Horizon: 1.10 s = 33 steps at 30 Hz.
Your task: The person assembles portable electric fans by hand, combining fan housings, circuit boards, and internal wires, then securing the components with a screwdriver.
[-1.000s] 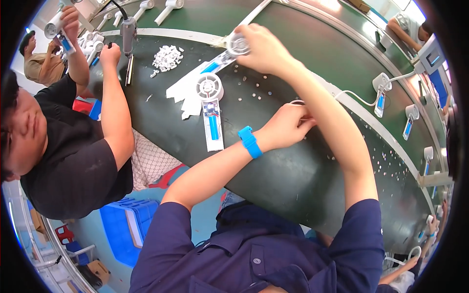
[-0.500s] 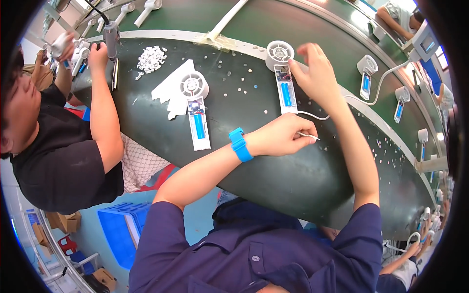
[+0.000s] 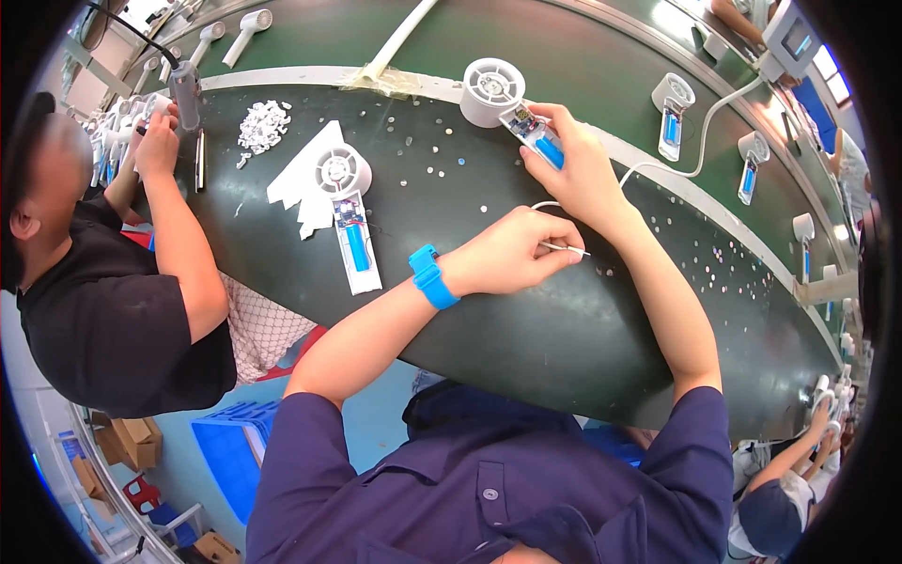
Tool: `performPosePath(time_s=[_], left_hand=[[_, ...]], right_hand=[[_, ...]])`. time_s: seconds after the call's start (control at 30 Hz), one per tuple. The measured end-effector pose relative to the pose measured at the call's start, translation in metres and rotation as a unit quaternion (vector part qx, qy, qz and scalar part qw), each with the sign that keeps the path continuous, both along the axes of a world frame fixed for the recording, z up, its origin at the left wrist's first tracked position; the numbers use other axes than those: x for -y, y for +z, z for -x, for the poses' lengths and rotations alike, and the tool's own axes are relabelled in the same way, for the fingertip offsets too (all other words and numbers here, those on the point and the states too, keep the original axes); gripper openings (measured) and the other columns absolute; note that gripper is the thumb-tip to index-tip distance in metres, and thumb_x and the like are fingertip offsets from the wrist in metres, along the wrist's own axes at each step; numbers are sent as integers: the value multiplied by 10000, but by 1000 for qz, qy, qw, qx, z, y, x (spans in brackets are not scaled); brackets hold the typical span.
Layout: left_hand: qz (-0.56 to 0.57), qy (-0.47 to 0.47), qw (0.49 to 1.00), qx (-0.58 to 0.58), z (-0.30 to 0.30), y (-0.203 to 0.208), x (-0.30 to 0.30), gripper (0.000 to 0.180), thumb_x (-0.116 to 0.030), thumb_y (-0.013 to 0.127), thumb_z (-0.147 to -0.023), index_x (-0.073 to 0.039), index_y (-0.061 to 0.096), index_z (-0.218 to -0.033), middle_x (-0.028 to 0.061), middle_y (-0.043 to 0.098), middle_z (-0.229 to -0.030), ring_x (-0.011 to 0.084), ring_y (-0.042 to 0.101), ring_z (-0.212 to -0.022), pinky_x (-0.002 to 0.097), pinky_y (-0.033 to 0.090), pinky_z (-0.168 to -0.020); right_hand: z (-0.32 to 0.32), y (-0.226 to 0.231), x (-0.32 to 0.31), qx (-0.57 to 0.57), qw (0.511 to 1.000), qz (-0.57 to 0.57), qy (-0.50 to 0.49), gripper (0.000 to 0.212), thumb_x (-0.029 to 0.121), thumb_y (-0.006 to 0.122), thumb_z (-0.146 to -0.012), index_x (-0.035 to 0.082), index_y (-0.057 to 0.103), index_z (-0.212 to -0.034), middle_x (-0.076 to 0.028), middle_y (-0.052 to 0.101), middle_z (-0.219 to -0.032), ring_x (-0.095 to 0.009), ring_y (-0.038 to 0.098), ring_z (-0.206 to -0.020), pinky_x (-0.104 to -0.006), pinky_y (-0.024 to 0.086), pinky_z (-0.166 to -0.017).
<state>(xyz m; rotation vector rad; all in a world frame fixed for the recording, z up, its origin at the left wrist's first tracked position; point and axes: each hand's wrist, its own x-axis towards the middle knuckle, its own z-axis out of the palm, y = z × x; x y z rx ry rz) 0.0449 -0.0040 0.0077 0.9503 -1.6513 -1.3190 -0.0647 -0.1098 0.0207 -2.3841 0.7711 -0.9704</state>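
Note:
My right hand [image 3: 584,174] grips the open handle of a white handheld fan [image 3: 494,92], fingers and thumb along its sides. A blue battery and a small circuit board show in that handle. The fan lies tilted, its round head up and to the left. Closer to me, my left hand [image 3: 515,252] is closed in a pinch on a thin white cable [image 3: 564,247], whose tip sticks out past the fingers. Left of both hands, a second open fan [image 3: 343,173] with a blue battery lies partly on a piece of white card [image 3: 299,179].
A pile of small white parts [image 3: 265,128] lies at the far left of the green table [image 3: 489,338]. Small discs are scattered about. More fans [image 3: 673,108] lie beyond the pale rail. A co-worker [image 3: 122,320] sits at left, near a hanging grey tool [image 3: 187,97].
My right hand has closed on the fan's handle and tilted it, the head swinging left. My left hand keeps its pinch on the cable. The view has shifted slightly.

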Motion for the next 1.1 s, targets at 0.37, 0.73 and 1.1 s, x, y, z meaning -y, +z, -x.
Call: performPosePath(time_s=[0.37, 0.73, 1.1], left_hand=[[45, 275, 951, -136, -23, 9, 12, 135, -103, 598, -902, 21, 628, -945, -26, 564, -699, 22, 475, -614, 182, 377, -537], [51, 276, 948, -153, -20, 14, 8, 178, -69, 601, -891, 45, 638, -1022, 19, 613, -774, 57, 525, -678, 195, 418, -596], [96, 303, 934, -160, -17, 3, 7, 150, -22, 577, -887, 64, 637, -995, 16, 610, -751, 44, 528, -668, 194, 432, -582]], right_hand=[[34, 48, -23, 76, 944, -318, 44, 461, 57, 648, -811, 15, 421, -1210, -51, 597, -878, -65, 554, -643, -202, 456, -564], [33, 32, -25, 52, 980, -180, 71, 445, 107, 690, -801, 10, 492, -1187, -27, 582, -889, -55, 544, -646, -210, 448, -567], [28, 22, -40, 14, 999, 20, 45, 529, 86, 672, -810, 7, 408, -1261, -191, 598, -1035, -319, 620, -913, -352, 478, -783]])
